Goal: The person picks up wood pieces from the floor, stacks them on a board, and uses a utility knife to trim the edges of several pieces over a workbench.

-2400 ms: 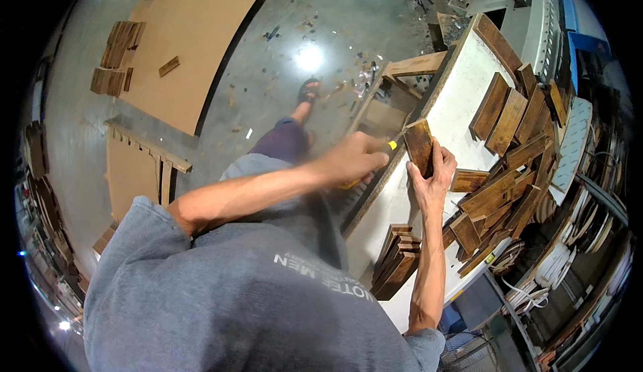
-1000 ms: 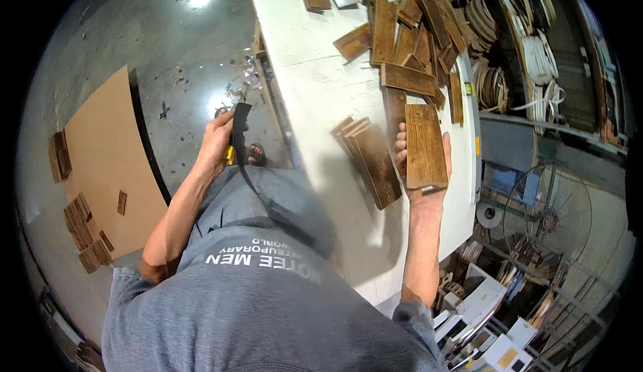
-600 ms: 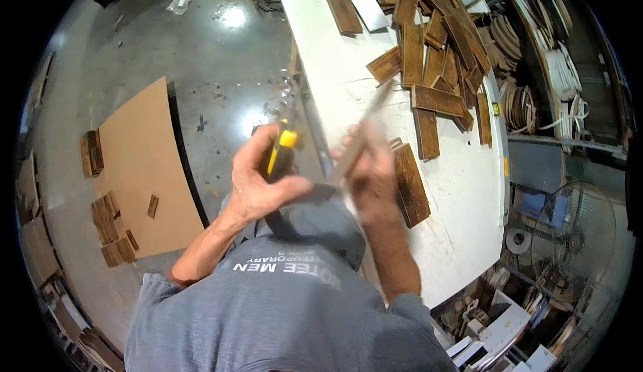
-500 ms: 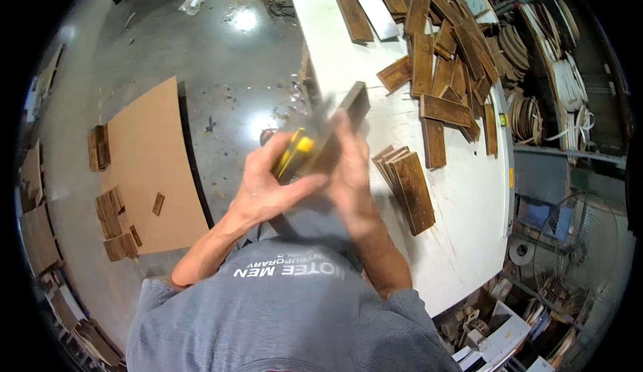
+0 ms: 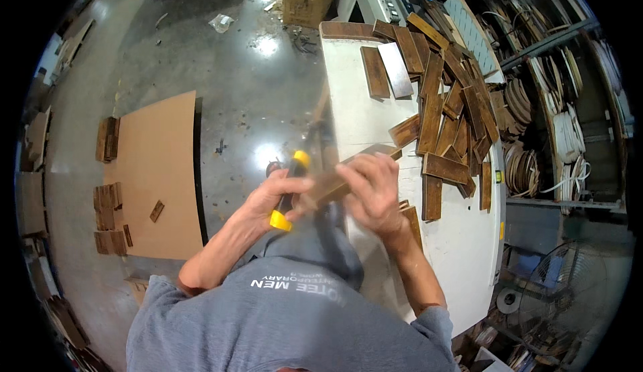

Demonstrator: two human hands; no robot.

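My left hand [image 5: 266,196] is wrapped round a black hand tool with yellow ends [image 5: 281,220]; its exact kind does not show. A brown wood plank [image 5: 328,188], smeared by motion, lies slantwise between my hands. My right hand [image 5: 375,188] grips it with fingers over its upper side. The plank's near end meets the tool beside my left thumb; whether they touch I cannot tell. Under my right wrist, a small group of planks [image 5: 412,223] is partly hidden on the white table [image 5: 455,258].
A heap of brown planks [image 5: 447,127] covers the table's far right part, with a pale strip [image 5: 396,70] beside it. On the floor at left lies a cardboard sheet [image 5: 157,171] with stacks of planks [image 5: 107,198] along its edge. Shelving and a fan [image 5: 556,291] stand at right.
The plank has swung from nearly upright to a flatter slant. My right hand has turned over it and moved right, and the tool in my left hand shows more fully. The view has shifted.
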